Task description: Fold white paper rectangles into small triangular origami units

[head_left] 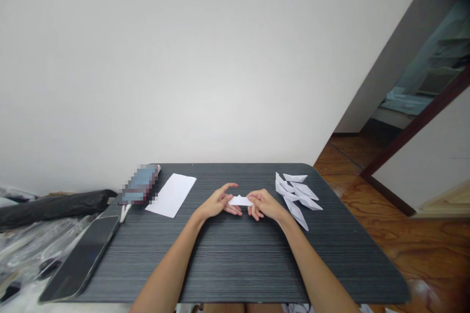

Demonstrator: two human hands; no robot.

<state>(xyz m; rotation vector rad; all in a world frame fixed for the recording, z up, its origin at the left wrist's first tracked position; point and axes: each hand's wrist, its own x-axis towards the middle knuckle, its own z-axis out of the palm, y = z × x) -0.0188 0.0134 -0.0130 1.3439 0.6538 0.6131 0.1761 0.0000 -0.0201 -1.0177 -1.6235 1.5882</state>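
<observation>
A small folded piece of white paper (240,200) sits between the two hands, just above the dark striped table (227,264). It looks light, thin and easily creased, so a soft pinch at its ends suits it better than a hard squeeze; its folded edges give the stiffest places to grip. The left hand (219,202) pinches the left end, its index finger arched over the top. The right hand (265,204) has its fingers curled together on the right end. Just beyond the right fingers lies a cluster of finished folded paper shapes (295,193). Beyond the left fingers lies a flat white sheet (172,194), then a blurred box (140,185), and nearer the left table edge a dark phone (82,257).
</observation>
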